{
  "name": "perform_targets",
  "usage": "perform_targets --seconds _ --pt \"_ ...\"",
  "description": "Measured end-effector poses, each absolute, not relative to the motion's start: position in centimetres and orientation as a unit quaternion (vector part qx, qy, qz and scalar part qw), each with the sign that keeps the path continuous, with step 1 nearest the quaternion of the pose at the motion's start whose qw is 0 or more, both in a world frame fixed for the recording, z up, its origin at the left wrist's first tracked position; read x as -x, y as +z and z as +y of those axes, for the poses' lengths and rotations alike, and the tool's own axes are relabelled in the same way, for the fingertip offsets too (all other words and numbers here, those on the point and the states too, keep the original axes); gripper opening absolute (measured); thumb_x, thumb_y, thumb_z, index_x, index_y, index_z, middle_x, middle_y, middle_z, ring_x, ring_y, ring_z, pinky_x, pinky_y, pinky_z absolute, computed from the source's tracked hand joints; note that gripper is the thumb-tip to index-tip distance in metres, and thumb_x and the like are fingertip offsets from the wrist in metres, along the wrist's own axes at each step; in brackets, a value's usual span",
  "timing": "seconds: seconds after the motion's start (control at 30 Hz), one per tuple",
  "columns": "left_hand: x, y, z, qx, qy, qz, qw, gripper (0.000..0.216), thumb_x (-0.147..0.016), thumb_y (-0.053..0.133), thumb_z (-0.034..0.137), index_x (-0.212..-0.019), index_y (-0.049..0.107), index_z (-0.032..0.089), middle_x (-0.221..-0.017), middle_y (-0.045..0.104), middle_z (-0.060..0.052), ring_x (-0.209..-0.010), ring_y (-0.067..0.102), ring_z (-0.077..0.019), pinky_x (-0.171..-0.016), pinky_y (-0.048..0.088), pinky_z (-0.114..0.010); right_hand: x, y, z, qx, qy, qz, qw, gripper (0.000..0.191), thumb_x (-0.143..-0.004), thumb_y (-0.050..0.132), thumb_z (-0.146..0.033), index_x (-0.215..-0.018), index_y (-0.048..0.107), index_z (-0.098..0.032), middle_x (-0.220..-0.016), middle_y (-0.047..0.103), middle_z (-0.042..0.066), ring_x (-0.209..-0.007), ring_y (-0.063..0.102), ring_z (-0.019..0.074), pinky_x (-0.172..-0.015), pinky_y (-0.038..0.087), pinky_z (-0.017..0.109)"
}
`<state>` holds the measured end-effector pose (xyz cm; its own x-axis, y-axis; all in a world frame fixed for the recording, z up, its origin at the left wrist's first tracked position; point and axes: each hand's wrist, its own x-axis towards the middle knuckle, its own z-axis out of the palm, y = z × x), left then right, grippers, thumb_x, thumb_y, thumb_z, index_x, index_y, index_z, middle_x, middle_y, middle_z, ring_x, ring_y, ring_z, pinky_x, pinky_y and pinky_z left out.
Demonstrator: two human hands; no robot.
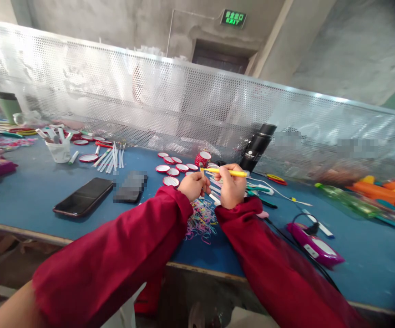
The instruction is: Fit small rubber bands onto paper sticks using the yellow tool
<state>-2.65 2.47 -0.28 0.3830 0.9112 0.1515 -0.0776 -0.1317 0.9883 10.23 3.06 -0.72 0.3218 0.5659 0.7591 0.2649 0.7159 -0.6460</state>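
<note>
Your right hand [230, 184] is closed around one yellow stick [225, 172], held level above the desk [30, 191]. Your left hand [193, 184] pinches its near end. One pile of bands [201, 221] lies under your wrists; one phone [84, 196] sits well left.

A small assembly workshop: bare concrete walls and a green exit sign [233, 18] rise behind the perforated metal screen [170, 105] backing a cluttered blue workbench [30, 191].

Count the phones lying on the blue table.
2. One black phone lies screen-up near the table's front edge, left of the left hand. A second, blurred phone-like slab lies just to its right. Clutter elsewhere may hide more.
</note>
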Motion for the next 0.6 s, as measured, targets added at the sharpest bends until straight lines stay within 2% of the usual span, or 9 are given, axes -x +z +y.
perform_targets --seconds 0.6 --pt "2.72 -0.37 2.55 -0.617 0.434 0.339 0.563 0.025 -0.093 0.039 0.011 -0.071 0.049 0.016 -0.059 0.057 0.001 -0.041 0.043 -0.0055 -0.045 0.033 -0.019 -10.02 -0.64 2.84 0.357 0.115 -0.573 0.728 0.018 -0.083 0.063 -0.034 -0.073 0.056 -0.021 -0.057 0.058 -0.005 -0.053 0.056 0.0112 -0.056 0.048 0.025"
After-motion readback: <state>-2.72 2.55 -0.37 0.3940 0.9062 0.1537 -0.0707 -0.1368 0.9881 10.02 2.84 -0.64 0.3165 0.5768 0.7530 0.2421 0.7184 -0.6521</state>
